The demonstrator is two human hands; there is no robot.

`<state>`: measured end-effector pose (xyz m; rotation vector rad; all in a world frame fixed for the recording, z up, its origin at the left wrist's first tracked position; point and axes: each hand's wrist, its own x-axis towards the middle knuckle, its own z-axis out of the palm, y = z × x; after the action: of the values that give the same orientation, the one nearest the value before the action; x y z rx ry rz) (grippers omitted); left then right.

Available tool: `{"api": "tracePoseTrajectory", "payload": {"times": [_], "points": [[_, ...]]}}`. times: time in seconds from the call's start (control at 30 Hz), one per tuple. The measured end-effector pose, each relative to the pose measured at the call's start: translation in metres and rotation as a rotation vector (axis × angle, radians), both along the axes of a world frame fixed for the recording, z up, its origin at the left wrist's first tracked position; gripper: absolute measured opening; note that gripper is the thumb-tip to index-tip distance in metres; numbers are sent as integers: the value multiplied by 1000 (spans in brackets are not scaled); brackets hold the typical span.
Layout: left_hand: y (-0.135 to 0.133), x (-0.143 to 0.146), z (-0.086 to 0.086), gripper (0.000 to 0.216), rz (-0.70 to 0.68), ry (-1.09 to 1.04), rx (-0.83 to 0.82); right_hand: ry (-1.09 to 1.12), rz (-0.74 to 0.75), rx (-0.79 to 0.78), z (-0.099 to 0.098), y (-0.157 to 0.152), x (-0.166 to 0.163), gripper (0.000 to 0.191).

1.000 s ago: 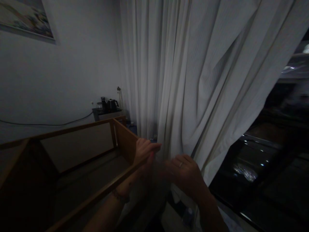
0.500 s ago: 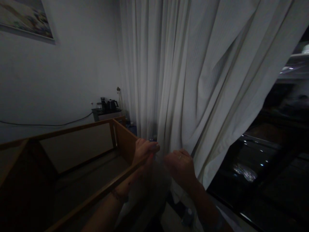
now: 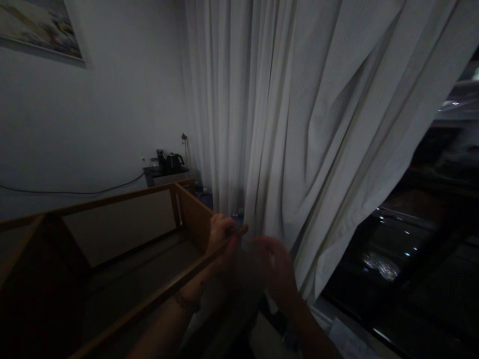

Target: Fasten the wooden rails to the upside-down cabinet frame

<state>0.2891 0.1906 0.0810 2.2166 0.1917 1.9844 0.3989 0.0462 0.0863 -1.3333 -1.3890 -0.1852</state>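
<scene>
A wooden furniture frame with open sections lies on the left, one long rail running toward the middle. My left hand is closed around that rail near its far end, forearm passing beneath it. To the right of the rail end is my right hand, dim and blurred, its fingers pinched together. A faint pale strip or film seems to stretch between the two hands; what it is I cannot make out. Just beyond both hands hangs a long white curtain.
A black kettle and other dark items stand on a small cabinet by the wall. A black cable runs along the wall. A framed picture hangs at upper left. Dark glossy shelving is on the right.
My right hand has turned and dropped slightly, its fingers now pinched toward the rail end. The left hand's fingers have drawn back a little from the rail's tip.
</scene>
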Motion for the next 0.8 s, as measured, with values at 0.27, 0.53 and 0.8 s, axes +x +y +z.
{"api": "tracePoseTrajectory", "payload": {"times": [0.27, 0.53, 0.8], "points": [[-4, -1, 5, 34, 25, 31, -1, -343, -172, 184, 12, -4, -2, 36], [-2, -1, 1, 40, 22, 68, -45, 1092, 468, -276, 4, 5, -42, 54], [-5, -1, 9, 39, 27, 72, -20, 612, 272, -185, -2, 6, -26, 50]]}}
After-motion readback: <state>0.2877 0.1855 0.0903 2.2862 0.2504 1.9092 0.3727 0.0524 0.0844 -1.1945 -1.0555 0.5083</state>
